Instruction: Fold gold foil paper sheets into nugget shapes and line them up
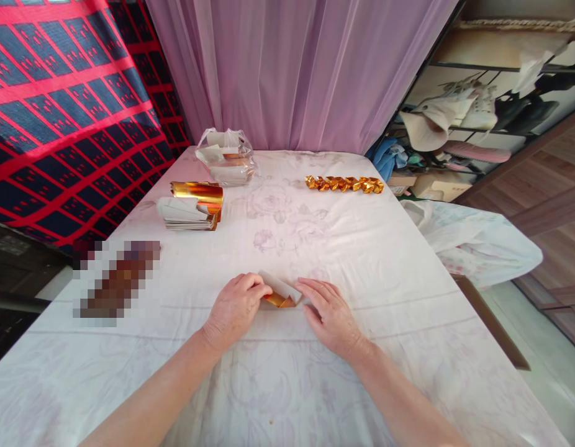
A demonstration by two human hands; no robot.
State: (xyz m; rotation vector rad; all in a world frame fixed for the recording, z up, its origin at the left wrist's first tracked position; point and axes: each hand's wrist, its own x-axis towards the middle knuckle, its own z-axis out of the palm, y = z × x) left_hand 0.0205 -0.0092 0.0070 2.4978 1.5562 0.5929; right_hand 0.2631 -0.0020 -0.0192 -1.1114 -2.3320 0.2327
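Note:
A sheet of gold foil paper [279, 289] with a pale back lies partly folded on the table between my hands, gold showing along its near edge. My left hand [238, 305] pinches its left end between thumb and fingers. At the right end, my right hand [331, 316] has its fingers stretched out and its thumb apart, with the fingertips at the paper's corner. Farther back on the left sits a stack of the same foil paper [189, 214], its top sheets curling up gold. A row of folded gold foil pieces [344, 184] lies at the back right.
A clear plastic bag [226, 158] with pale papers inside stands at the back left. A blurred brown patch [122, 279] covers something on the left. A flowered cloth [287, 385] covers the table. To the right are a white plastic bag [483, 242] and a shoe rack [483, 133].

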